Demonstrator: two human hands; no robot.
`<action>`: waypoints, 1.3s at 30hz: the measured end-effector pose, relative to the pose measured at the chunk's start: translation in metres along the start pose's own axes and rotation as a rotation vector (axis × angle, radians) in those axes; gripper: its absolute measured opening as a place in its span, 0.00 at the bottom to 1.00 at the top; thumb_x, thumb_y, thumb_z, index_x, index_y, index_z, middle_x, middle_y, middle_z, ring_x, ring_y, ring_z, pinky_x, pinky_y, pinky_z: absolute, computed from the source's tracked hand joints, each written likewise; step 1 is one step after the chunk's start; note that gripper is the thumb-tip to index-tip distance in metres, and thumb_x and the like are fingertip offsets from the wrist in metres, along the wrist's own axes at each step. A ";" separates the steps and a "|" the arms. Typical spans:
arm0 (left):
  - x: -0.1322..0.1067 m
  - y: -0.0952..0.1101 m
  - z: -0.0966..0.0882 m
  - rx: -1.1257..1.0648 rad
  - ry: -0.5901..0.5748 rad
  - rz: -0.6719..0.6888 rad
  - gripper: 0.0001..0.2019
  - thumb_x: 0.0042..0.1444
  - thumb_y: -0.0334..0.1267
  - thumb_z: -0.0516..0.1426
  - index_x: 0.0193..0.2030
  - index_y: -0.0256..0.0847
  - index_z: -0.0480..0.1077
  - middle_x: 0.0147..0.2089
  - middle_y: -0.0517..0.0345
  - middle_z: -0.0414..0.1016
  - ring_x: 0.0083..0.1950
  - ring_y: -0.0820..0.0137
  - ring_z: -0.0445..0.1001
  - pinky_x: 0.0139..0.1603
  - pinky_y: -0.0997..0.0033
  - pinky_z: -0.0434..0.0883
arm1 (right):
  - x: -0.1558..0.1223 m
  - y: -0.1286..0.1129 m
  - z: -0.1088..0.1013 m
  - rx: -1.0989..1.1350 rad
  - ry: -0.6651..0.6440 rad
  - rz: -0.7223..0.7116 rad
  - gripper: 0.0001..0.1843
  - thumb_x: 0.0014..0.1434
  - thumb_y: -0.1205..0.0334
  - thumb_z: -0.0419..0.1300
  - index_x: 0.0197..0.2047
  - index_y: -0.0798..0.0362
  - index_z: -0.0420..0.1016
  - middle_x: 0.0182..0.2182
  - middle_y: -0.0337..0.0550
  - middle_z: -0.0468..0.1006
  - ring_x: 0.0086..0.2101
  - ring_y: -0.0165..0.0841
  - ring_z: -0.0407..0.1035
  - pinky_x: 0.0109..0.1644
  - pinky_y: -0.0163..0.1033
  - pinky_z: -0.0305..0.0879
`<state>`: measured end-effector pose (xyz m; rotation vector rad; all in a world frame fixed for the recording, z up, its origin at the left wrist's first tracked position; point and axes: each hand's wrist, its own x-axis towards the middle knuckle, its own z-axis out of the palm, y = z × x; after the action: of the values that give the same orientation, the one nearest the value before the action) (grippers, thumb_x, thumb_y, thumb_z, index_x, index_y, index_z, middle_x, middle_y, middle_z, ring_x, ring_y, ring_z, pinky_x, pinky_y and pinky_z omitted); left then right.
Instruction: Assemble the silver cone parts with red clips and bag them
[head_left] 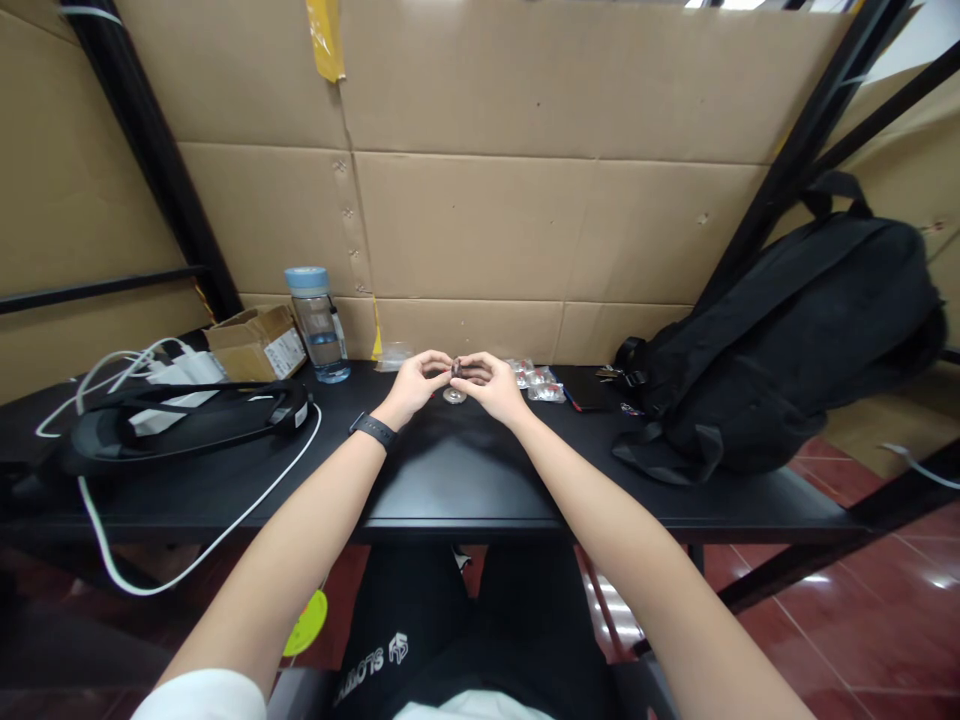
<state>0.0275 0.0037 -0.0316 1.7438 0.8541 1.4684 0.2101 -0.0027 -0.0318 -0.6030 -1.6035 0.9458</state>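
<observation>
Over the middle of the black table, my left hand and my right hand meet at the fingertips. Pinched between them is a small dark brownish piece, too small to name. Just under the fingers a small clear round item rests on the table; whether it joins the dark piece I cannot tell. Right of my right hand lie several small clear packets with red bits. Behind my left hand is a clear plastic bag. A dark watch is on my left wrist.
A water bottle with a blue lid and an open cardboard box stand at the left. A black headset-like frame and a white cable lie nearer. A black backpack leans at the right. Cardboard walls the back.
</observation>
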 end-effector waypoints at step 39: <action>-0.009 0.017 0.007 0.530 -0.066 0.191 0.11 0.52 0.34 0.62 0.39 0.44 0.65 0.33 0.64 0.80 0.39 0.67 0.82 0.47 0.68 0.71 | 0.005 0.012 -0.015 -0.313 -0.184 0.083 0.22 0.66 0.46 0.53 0.29 0.52 0.74 0.30 0.41 0.79 0.35 0.34 0.75 0.35 0.35 0.69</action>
<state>0.0344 -0.0133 -0.0231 2.3018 1.1413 1.3723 0.2220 0.0120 -0.0378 -0.8224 -1.9233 0.8346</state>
